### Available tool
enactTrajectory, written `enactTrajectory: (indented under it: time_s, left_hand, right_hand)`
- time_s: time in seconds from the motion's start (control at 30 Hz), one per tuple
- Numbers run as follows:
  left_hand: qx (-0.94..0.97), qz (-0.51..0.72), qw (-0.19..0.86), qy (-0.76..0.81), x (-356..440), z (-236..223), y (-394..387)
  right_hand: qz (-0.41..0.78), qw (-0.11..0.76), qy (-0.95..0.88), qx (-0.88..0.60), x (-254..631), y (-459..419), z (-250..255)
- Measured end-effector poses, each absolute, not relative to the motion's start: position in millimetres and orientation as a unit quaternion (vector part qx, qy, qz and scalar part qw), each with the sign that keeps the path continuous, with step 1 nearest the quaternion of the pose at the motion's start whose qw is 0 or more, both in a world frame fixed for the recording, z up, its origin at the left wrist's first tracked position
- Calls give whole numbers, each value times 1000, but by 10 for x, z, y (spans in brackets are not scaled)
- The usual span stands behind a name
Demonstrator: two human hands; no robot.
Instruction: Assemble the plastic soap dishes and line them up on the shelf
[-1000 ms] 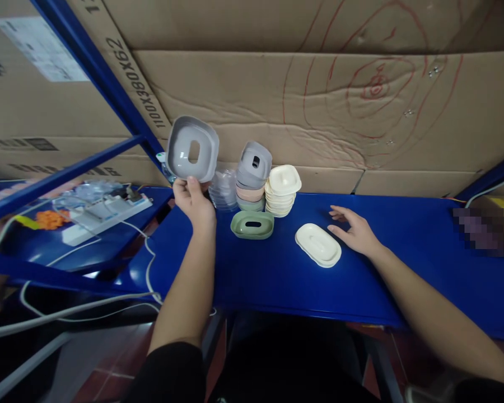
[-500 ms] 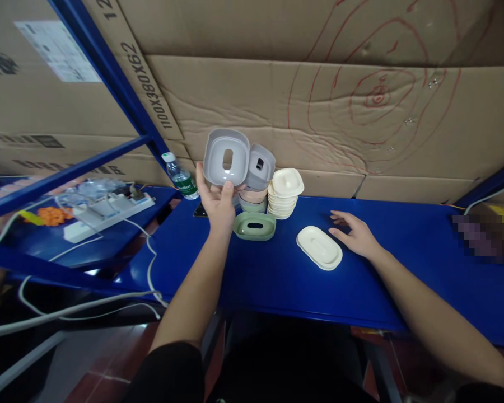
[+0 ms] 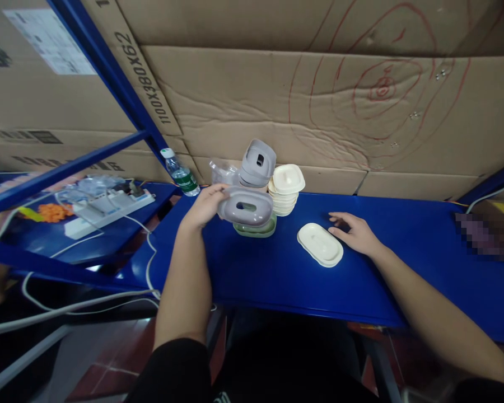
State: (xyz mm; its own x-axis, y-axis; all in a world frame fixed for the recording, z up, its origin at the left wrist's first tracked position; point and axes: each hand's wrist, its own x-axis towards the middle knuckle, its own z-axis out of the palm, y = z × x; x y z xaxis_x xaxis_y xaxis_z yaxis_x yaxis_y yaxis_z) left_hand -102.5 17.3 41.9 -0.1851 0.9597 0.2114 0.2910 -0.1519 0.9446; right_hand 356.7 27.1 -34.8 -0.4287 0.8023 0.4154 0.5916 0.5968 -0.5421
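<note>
Centrally, the head view shows one gray tray (image 3: 252,216), slotted, pinched at its left end by the left hand (image 3: 205,204), forearm reaching forward, partly covering a green tray (image 3: 256,231). Behind stand stacked gray trays (image 3: 252,172) and stacked cream lids (image 3: 286,193). Right hand (image 3: 353,231), fingers loosely spread, lies just beside a single cream lid (image 3: 320,244).

- Your left hand (image 3: 205,204) is gripping a gray tray (image 3: 252,218) at its left end, partly hiding a green tray (image 3: 257,231).
- Your right hand (image 3: 355,232), fingers loosely apart, is sitting close by a cream lid (image 3: 320,244) on the blue table (image 3: 277,280).
- A cream stack (image 3: 284,196) is standing beside gray containers (image 3: 258,163).
- A bottle (image 3: 183,178) is standing farther left.
</note>
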Motion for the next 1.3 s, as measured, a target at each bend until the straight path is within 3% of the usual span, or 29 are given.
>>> enactTrajectory:
  time_s: [0.13, 0.43, 0.8, 1.03, 1.3]
  left_hand:
    - [598, 350, 370, 619, -974, 374, 126]
    - [670, 179, 225, 684, -904, 315, 158]
    - [644, 166, 52, 745, -840, 430, 111]
    - [747, 275, 48, 603, -525, 458, 16]
    - [890, 208, 20, 404, 381, 88, -191]
  right_hand:
    - [174, 289, -839, -428, 3565, 265, -331]
    - [211, 169, -858, -438, 3501, 191, -212]
    - [154, 190, -841, -483, 3550, 224, -220]
    - [169, 264, -816, -487, 3534, 228, -261]
    - [228, 245, -800, -498, 3506, 236, -319]
